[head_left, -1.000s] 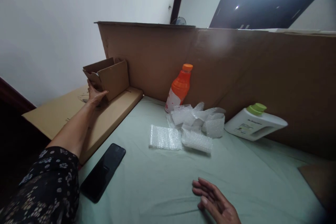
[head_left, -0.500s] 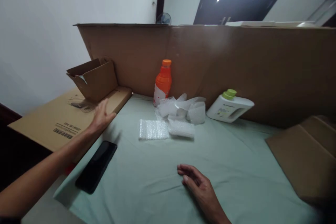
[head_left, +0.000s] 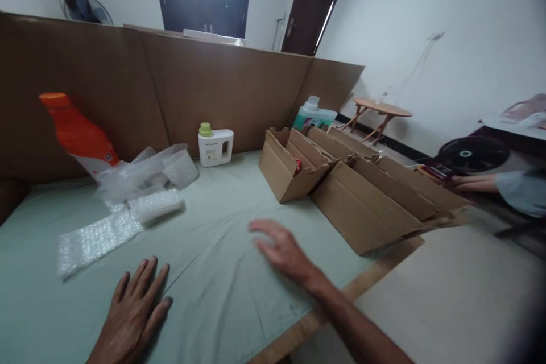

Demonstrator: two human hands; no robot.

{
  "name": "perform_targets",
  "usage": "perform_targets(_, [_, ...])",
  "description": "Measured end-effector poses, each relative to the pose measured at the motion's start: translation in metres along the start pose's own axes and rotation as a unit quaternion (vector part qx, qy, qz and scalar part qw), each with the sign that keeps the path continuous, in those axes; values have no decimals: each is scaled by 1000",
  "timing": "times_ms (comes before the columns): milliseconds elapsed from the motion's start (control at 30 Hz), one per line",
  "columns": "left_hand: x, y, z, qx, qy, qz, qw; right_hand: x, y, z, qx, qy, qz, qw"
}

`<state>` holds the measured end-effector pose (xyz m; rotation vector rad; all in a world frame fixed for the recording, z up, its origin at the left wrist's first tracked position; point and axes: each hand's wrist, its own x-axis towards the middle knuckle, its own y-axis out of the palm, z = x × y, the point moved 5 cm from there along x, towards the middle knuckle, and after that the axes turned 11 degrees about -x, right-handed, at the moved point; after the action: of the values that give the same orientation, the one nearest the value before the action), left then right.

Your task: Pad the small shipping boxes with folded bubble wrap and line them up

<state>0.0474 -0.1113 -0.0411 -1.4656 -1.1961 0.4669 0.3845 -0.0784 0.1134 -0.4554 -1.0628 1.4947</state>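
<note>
We are resting our left hand point(head_left: 132, 310) flat on the pale green cloth point(head_left: 222, 296), palm down, fingers spread and holding nothing. Our right hand point(head_left: 279, 250) is hovering open just above the same cloth, fingers loose and somewhat blurred, gripping nothing; it is pointing toward the open cardboard box point(head_left: 290, 168), which is sitting near it but apart from the fingertips.

That box is lying with its long axis running from the near right up to the far left, its open top facing upward and something red showing inside. Just beside it, to the right, we are seeing a row of folded cardboard boxes point(head_left: 384, 199) leaning against one another; their long axes are running the same way, and we cannot count them surely.

Near our left hand one flat sheet of bubble wrap point(head_left: 96, 239) is lying, with a heap of crumpled bubble wrap point(head_left: 149, 173) behind it. We are counting three bottles: one orange bottle point(head_left: 77, 133) tilted at the left, one white bottle with a green cap point(head_left: 215, 147) standing upright against the cardboard wall point(head_left: 191, 85), and one teal bottle point(head_left: 314, 116) behind the boxes.
</note>
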Motion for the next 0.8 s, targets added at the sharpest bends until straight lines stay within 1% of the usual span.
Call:
perform_targets(33, [-3,0,-6,6,-7,-9,1000,8,-34,-15,-80,9,-83,993])
perform_targets(67, [-6,0,-11,8,-17,-16,1000,19,-63,-28,-162,17,-145,976])
perform_targets(100, [-8,-1,-16,7,-29,-20,999,34,-85,-40,-237,27,-188,953])
perform_targets(133, [-10,-2,-21,2,-41,-21,999,50,-101,-51,-301,47,-208,930])
perform_targets(167, [-12,-2,-26,-7,-53,-23,998,68,-110,-60,-355,66,-199,911])
perform_targets(200, [-13,-2,-32,-20,-66,-26,997,86,-113,-69,-398,85,-173,897])
perform_targets(233, [-14,-3,-36,-36,-81,-32,996,101,-112,-76,-426,99,-138,889])
perform_targets(300, [-17,-4,-43,-82,-116,-56,988,120,-103,-84,-447,101,-75,885])
perform_targets(367, [-21,-8,-48,-130,-144,-91,977,121,-95,-83,-441,76,-51,893])
perform_targets(400, [-22,-12,-50,-148,-152,-109,971,115,-92,-78,-429,49,-51,901])
perform_targets(467, [-23,-21,-55,-170,-162,-140,962,92,-87,-63,-387,-31,-54,920])
perform_targets(533, [-21,-31,-60,-182,-176,-160,954,63,-82,-39,-321,-132,-57,936])
perform_targets(600, [-18,-37,-62,-192,-205,-167,945,37,-75,-11,-254,-209,-50,943])
perform_targets(667, [-16,-35,-61,-198,-239,-146,939,17,-64,14,-199,-248,-36,948])
perform_targets(733, [-17,-26,-60,-204,-256,-85,941,3,-54,33,-158,-266,-36,950])
perform_targets(800, [-19,-16,-60,-215,-244,-21,945,-10,-48,39,-141,-261,-70,952])
